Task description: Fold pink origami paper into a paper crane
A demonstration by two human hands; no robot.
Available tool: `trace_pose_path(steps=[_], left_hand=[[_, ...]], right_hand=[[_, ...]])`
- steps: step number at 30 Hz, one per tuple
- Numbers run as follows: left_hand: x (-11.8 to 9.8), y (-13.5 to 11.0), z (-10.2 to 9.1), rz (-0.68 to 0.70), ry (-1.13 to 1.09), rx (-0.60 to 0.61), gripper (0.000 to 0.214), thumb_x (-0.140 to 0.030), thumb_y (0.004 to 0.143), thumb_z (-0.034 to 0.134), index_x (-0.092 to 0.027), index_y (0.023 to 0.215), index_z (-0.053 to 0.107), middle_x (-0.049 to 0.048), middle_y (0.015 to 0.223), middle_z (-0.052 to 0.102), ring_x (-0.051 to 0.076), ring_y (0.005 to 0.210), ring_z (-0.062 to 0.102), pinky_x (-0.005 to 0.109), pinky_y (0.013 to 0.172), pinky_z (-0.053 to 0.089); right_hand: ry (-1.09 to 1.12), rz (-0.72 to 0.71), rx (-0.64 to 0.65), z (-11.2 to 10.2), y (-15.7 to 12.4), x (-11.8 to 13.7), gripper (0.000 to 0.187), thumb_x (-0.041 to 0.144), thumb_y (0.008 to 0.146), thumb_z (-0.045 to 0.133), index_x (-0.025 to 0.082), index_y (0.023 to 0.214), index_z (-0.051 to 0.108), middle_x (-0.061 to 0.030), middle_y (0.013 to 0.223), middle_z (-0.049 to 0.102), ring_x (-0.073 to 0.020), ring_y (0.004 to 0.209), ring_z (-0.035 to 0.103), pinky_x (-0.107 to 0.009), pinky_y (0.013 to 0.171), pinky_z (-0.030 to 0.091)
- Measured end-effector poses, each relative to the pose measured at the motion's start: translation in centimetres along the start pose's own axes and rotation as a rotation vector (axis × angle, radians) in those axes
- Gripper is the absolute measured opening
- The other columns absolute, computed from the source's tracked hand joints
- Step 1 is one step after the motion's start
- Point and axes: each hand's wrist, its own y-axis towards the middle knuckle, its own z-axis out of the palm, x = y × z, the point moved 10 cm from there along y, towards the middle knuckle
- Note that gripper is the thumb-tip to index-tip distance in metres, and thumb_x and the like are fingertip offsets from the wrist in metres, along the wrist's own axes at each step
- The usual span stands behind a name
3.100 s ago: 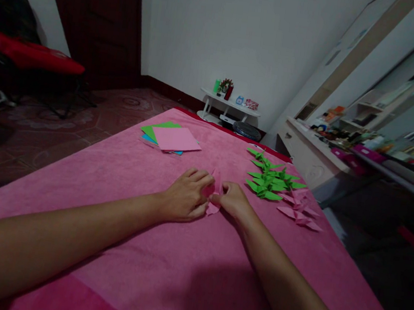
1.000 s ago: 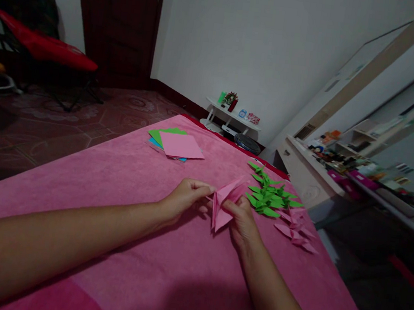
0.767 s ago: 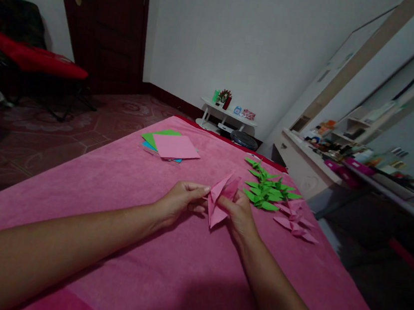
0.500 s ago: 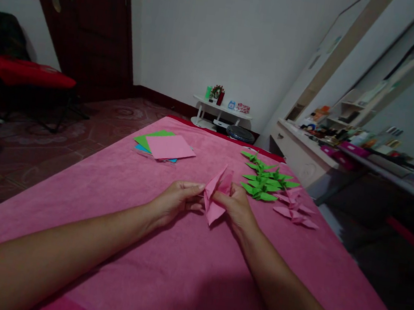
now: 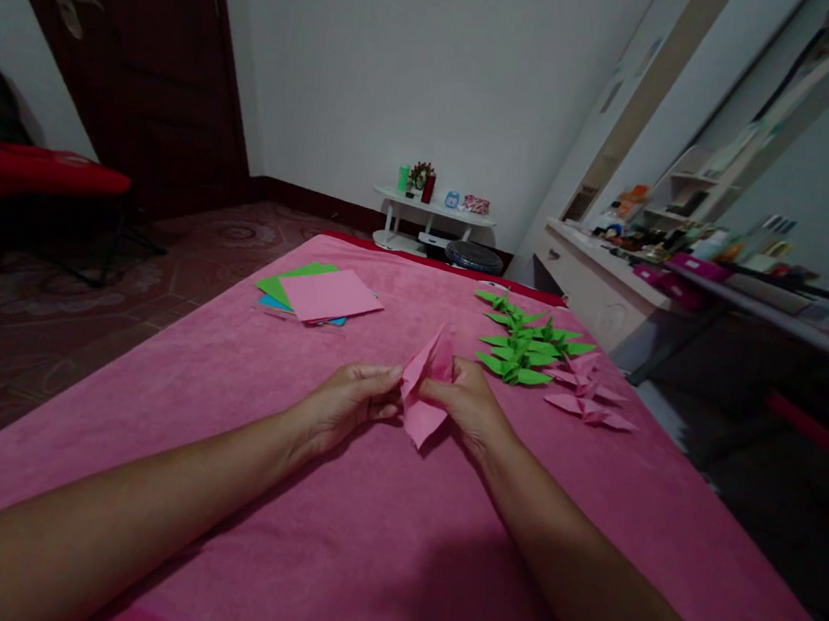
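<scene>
Between my hands, just above the pink cloth (image 5: 266, 534), is a partly folded sheet of pink origami paper (image 5: 422, 420). My left hand (image 5: 354, 399) pinches its left edge between thumb and fingers. My right hand (image 5: 470, 403) grips it from the right, with the thumb pressed inside the fold and the other fingers hidden behind. Several green paper cranes (image 5: 520, 349) lie in a cluster beyond my right hand. Pink paper cranes (image 5: 591, 410) rest beside them, farther right. To the far left sits a stack of square paper (image 5: 330, 292), pink on top with green and blue underneath.
A white shelf stand (image 5: 434, 207) holding small items is against the far wall. On the right a dressing table (image 5: 600, 273) carries bottles and boxes. A red chair (image 5: 38, 174) and a dark door (image 5: 112, 62) are at left.
The view has turned slightly, so the background sits a little differently in the picture. Both hands keep their hold on the pink paper, whose shape looks nearly the same.
</scene>
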Motion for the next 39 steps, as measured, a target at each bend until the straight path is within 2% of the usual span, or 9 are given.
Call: trace_pose_path(steps=[10,24,29,35,39], left_hand=[[-0.04,0.02,-0.08,-0.007,-0.008,-0.016,0.022,-0.030,0.067,0.073,-0.011,0.077,0.069,0.0030,0.067,0.062,0.007,0.057,0.054,0.019,0.058,0.043],[-0.18,-0.26,0.12,0.027,0.044,-0.060,0.028,-0.038,0.066,0.074,-0.011,0.073,0.070,0.0050,0.067,0.064,0.009,0.057,0.054,0.022,0.061,0.044],[-0.10,-0.10,0.28,0.005,0.026,-0.015,0.029,-0.040,0.070,0.070,-0.011,0.074,0.069,0.0049,0.070,0.065,0.009,0.057,0.054,0.023,0.063,0.044],[0.08,-0.02,0.59,-0.023,0.017,0.034,0.034,-0.041,0.071,0.069,-0.010,0.085,0.070,0.0093,0.080,0.068,0.015,0.070,0.060,0.028,0.070,0.047],[-0.03,-0.18,0.33,0.004,0.036,-0.018,0.032,-0.042,0.069,0.070,-0.010,0.077,0.070,0.0074,0.072,0.066,0.013,0.064,0.059,0.026,0.067,0.046]], right_hand=[[-0.027,0.004,-0.027,0.12,-0.42,0.62,0.018,0.012,0.049,0.064,0.012,0.066,0.062,-0.0012,0.060,0.063,-0.0147,0.054,0.057,-0.027,0.055,0.045],[-0.123,0.015,-0.023,0.44,-0.48,0.31,0.020,0.017,0.050,0.071,0.011,0.068,0.065,-0.0022,0.063,0.064,-0.0121,0.053,0.055,-0.023,0.050,0.042],[-0.064,0.032,-0.006,0.78,-0.62,0.48,0.023,0.017,0.049,0.072,0.011,0.070,0.067,-0.0039,0.067,0.066,-0.0131,0.055,0.057,-0.025,0.054,0.045],[-0.058,0.065,0.018,0.83,-0.64,0.47,0.020,0.013,0.048,0.069,0.010,0.067,0.067,-0.0028,0.062,0.066,-0.0117,0.051,0.056,-0.023,0.051,0.043],[-0.065,0.065,0.007,0.67,-0.61,0.31,0.021,0.016,0.048,0.071,0.010,0.068,0.067,-0.0043,0.064,0.067,-0.0136,0.052,0.058,-0.025,0.052,0.045]])
